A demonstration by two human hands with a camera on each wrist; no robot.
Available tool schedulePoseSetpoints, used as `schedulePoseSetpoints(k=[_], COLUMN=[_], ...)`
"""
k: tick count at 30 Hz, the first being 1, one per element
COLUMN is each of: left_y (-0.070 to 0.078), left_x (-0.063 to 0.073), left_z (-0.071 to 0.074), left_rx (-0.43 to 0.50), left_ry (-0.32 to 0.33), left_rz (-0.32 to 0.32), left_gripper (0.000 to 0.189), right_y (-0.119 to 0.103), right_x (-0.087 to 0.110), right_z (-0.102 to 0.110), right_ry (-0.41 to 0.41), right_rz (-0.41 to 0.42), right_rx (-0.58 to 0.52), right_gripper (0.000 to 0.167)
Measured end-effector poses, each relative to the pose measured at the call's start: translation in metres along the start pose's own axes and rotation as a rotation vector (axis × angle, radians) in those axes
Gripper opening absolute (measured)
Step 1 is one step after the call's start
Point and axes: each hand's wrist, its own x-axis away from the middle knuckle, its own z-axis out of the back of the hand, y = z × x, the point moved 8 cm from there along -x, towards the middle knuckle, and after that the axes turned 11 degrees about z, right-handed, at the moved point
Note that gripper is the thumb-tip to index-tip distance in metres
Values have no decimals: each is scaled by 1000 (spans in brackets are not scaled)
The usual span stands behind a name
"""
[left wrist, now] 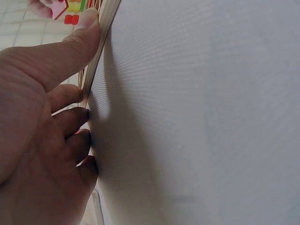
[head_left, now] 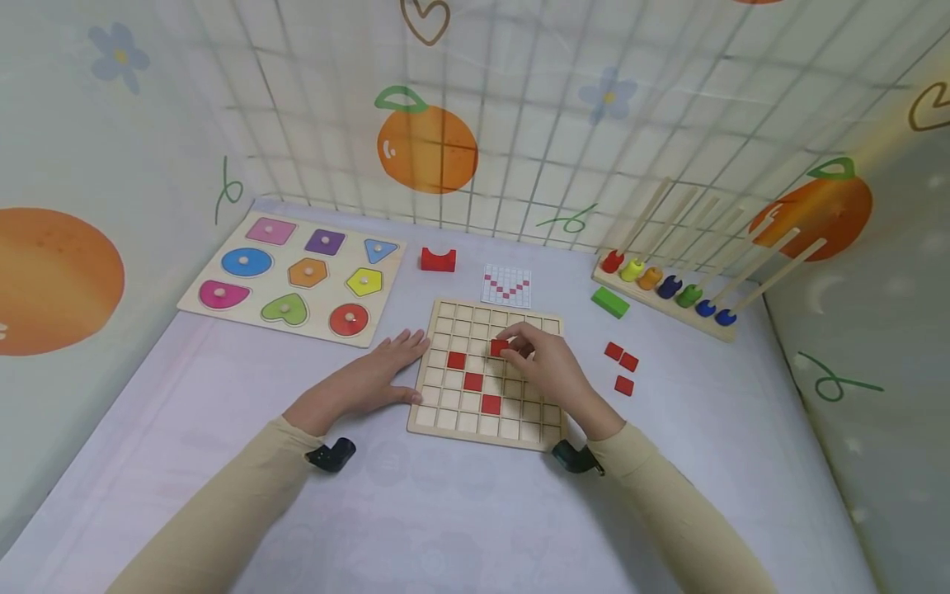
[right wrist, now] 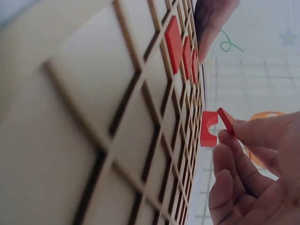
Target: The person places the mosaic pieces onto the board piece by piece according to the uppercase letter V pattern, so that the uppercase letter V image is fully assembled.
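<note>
A wooden grid board lies on the table, with three red square tiles in its cells, among them a lower tile. My right hand pinches another red tile between thumb and fingertips, above the board's upper middle cells. In the right wrist view that tile is tilted and apart from the grid. My left hand rests at the board's left edge, its fingers extended and the thumb touching the rim. Three loose red tiles, one of them the lowest tile, lie right of the board. Behind it is a pattern card with red squares in a V.
A shape puzzle board lies at the back left. A red notched block and a green block sit beyond the grid board. At the back right stands a wooden peg rack with coloured beads. Fabric walls surround the table.
</note>
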Motion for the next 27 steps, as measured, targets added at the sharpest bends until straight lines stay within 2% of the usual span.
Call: schedulePoseSetpoints(k=[13,22,27], left_y=[0,0,1], left_x=[0,1,2], left_z=[1,2,3], left_rx=[0,9,6], left_ry=[-9,-10,-12], left_rz=[14,0,-4], left_gripper=[95,94,93], right_y=[-23,-29,-31], right_x=[-31,-46,-52], right_z=[-24,-49,-56], right_ry=[-50,-123,-131], right_rz=[50,43,43], right_rx=[15,40,81], right_gripper=[21,21,22])
